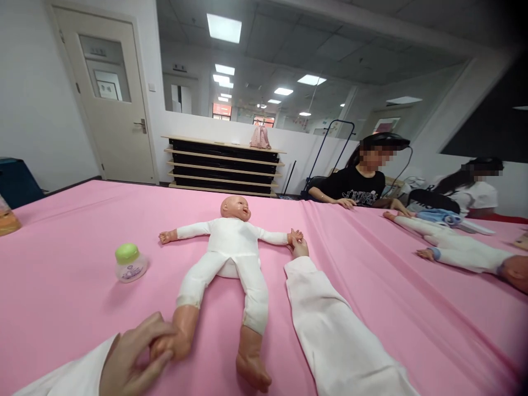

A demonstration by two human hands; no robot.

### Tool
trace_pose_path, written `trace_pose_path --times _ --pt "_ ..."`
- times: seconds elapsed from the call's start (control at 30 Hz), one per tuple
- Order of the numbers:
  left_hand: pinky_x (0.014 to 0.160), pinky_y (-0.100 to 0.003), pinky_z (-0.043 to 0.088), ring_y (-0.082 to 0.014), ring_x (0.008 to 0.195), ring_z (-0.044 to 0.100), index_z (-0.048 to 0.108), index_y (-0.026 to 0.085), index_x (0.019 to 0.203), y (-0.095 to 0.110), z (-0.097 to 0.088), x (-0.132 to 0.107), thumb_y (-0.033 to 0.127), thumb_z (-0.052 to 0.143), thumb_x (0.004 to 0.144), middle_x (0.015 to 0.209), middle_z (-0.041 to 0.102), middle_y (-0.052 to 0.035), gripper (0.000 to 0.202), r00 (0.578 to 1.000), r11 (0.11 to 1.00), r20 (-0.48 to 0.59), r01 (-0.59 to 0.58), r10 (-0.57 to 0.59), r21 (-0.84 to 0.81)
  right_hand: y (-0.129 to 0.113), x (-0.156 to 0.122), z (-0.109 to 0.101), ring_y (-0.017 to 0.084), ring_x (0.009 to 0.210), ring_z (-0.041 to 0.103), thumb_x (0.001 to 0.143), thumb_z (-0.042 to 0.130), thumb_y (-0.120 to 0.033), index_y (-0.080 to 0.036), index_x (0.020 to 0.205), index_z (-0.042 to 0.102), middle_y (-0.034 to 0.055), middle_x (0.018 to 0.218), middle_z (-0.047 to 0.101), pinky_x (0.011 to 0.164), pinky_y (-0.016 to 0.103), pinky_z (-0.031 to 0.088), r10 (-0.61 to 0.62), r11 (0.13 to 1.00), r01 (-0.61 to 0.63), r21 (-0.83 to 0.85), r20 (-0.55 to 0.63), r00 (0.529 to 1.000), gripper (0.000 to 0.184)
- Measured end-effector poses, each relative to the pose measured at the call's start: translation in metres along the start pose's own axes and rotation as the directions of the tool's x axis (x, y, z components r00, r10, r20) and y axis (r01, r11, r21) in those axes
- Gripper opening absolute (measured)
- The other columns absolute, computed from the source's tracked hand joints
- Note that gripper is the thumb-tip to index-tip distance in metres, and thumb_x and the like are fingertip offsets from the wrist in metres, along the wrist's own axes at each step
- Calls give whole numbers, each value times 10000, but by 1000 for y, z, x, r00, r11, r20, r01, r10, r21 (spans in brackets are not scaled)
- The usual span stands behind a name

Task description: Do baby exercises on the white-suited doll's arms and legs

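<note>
On the pink-covered table a baby doll in white cloth lies on its back, head at the far side and arms spread wide. My left hand is closed around the doll's foot on the left, thumb below and fingers over the top. Stretched out to the right, my right hand grips the doll's small hand between thumb and fingers. The doll's other foot rests free near the front. To the left of the doll stands a small jar with a green lid.
Further right, a second doll lies near a blue cloth. Two people sit along the right side, one in a black shirt. A bottle with orange contents stands at the left edge. Behind are a shelf stack and a door.
</note>
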State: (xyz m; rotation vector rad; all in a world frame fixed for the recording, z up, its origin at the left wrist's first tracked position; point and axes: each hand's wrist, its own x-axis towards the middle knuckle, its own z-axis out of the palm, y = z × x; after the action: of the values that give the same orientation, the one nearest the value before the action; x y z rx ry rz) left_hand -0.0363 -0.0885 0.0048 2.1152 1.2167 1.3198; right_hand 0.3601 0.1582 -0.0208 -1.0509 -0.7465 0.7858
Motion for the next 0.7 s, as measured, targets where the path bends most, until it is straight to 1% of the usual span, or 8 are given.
trace_pose_path --times 0.03,0.1,0.17,0.33,0.53,0.63,0.7 --pt "489 -220 326 -104 483 428 569 246 863 2 2 -3 357 463 806 588 485 24 164 998 1000 68 8 -10 25 5 3 -3 171 903 604 757 599 -295 -187 1059 493 69 1124 577 686 313 536 30 1000 -30 -1 -20 999 338" --pt "489 -220 321 -108 485 446 599 262 825 5 6 -4 387 502 777 587 521 21 165 983 997 185 -17 4 70 13 6 -7 181 933 606 684 655 -287 -214 1030 482 64 1162 571 634 287 553 67 998 -68 -6 -43 997 394" --pt "513 -218 345 -115 509 482 604 276 831 6 9 -1 384 525 758 609 562 22 153 970 995 243 -36 13 91 18 9 -9 194 971 596 644 679 -283 -217 1008 475 72 1205 546 611 278 562 79 997 -79 -1 -47 996 422" --pt "570 -224 407 -144 568 543 611 303 858 2 11 -1 374 530 742 656 610 18 159 967 992 255 -8 -24 122 22 13 -12 214 1017 580 610 699 -292 -216 974 475 80 1230 528 625 288 577 85 996 -84 9 -60 995 434" --pt "576 -233 420 -165 604 570 629 334 869 -4 11 -5 411 524 746 679 619 10 179 955 991 297 -34 -5 128 21 11 -12 228 1036 570 619 693 -299 -207 968 501 77 1185 564 662 323 578 88 996 -88 4 -63 994 409" --pt "578 -229 415 -154 582 567 625 339 867 -7 13 -6 474 500 760 648 605 22 212 962 989 271 -51 12 138 19 10 -11 235 1034 572 619 685 -285 -205 975 501 85 1196 555 660 325 579 90 996 -90 4 -65 994 408" --pt "575 -227 409 -151 593 579 619 349 870 -7 15 -7 520 469 772 658 617 30 248 973 987 229 -72 38 143 19 10 -12 244 1034 572 614 681 -273 -200 985 495 99 1220 536 644 326 580 91 996 -91 6 -65 994 421"
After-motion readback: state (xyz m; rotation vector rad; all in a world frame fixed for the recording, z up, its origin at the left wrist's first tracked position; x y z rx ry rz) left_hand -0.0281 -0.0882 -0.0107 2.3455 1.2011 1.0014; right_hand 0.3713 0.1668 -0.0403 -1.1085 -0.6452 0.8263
